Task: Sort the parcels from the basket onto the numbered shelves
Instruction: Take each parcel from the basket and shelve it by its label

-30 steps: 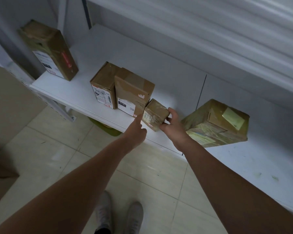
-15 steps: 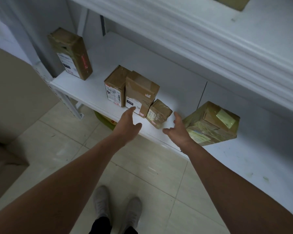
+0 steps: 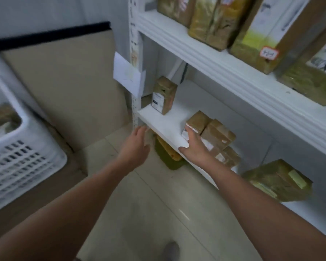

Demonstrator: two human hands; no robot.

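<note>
White shelf holds parcels, labels unreadably blurred.

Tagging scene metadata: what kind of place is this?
Probably a parcel sorting or pickup room: white shelving stocked with taped, labelled cardboard parcels, plus a white slotted basket holding more at left.

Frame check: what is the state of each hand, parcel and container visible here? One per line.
left hand: open, empty, off the shelf edge.
right hand: open, holding nothing, in front of the parcels.
small parcel: on the lower shelf, ungripped.
paired parcels: upright, side by side.
end parcel: upright, alone.
taped parcel: lying apart.
basket: blurred, a parcel inside.
</note>
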